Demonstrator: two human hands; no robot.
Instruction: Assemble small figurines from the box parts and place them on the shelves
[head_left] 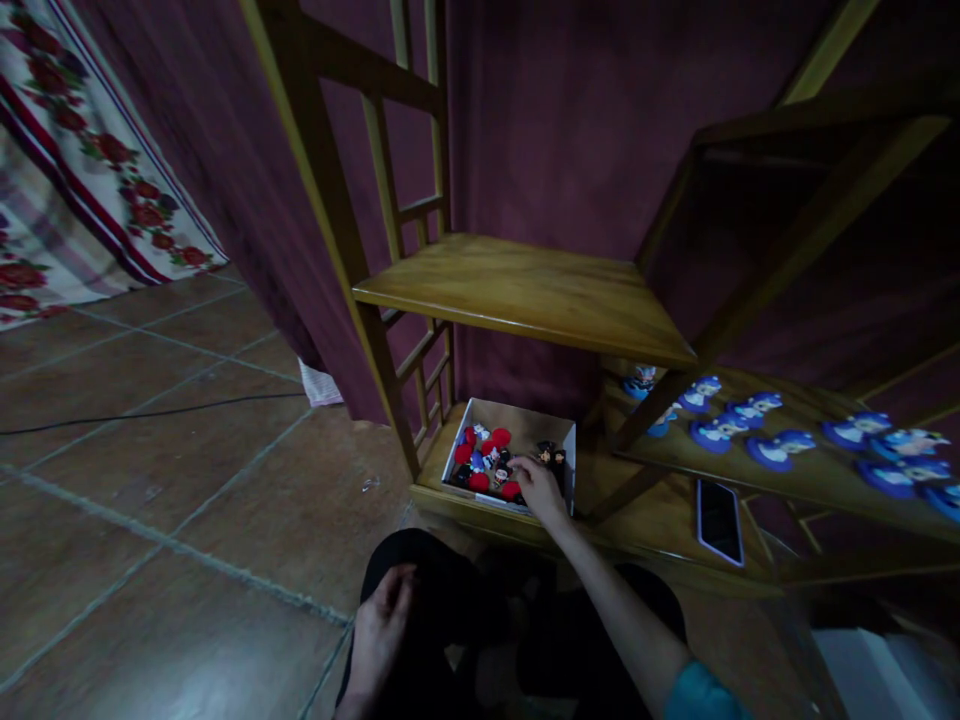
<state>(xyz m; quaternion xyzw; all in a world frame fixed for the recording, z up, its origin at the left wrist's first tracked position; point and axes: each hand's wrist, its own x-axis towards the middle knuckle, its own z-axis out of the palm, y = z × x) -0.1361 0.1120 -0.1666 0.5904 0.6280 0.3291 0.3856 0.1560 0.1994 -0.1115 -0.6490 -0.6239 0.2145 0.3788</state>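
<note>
A shallow white cardboard box (570,470) sits on the low wooden shelf and holds several small figurines (478,461) in red, white, blue and black. My right hand (536,484) reaches over its front right side, fingers bent down and pinched at a small dark figurine (501,474) in the middle. The fingertips partly hide what they grip. More dark figurines (547,453) lie at the right inside the box. My left hand (384,620) rests on my left knee, its fingers curled in, and nothing shows in it.
A wooden shelf board (525,295) juts out above the box. On the right shelf stand several figurines on blue bases (780,448), with a phone (718,522) lying below them. A purple curtain (540,130) hangs behind, and a black cable (157,412) crosses the tiled floor.
</note>
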